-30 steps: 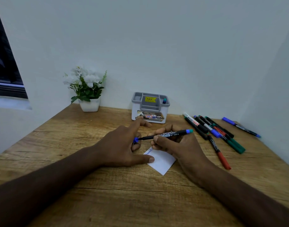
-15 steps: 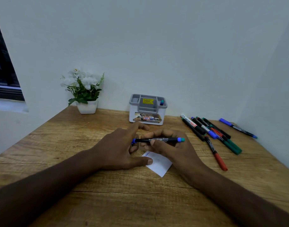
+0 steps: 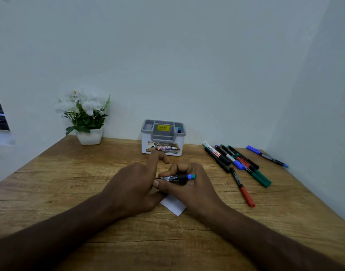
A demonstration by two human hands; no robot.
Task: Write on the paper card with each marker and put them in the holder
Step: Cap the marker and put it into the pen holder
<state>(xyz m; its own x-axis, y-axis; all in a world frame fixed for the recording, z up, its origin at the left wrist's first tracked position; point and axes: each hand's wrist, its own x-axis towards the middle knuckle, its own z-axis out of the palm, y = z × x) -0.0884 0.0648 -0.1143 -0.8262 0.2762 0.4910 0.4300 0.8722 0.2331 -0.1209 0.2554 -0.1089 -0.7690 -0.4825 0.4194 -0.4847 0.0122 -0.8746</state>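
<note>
Right hand [image 3: 189,188] grips a black marker [image 3: 174,178] level over the paper card [image 3: 174,206], left hand [image 3: 132,186] closed on its near end, holder [image 3: 163,137] beyond by wall.

Counting from my end.

- Hands: two, left hand [image 3: 128,189] and right hand [image 3: 195,189].
- Markers:
  - one blue-ended marker [image 3: 174,178] held between the hands
  - one marker in holder [image 3: 179,129], tip only showing
  - one red-capped marker [image 3: 243,190] lying single
  - one blue marker [image 3: 266,156] apart at right
  - overlapped marker pile [image 3: 232,159]: I make out at least five, exact number unclear
- Holder [image 3: 162,151]: one.
- Paper card [image 3: 174,207]: one.
- Potted white flowers [image 3: 85,116]: one.
- Wooden table [image 3: 70,182]: one.
</note>
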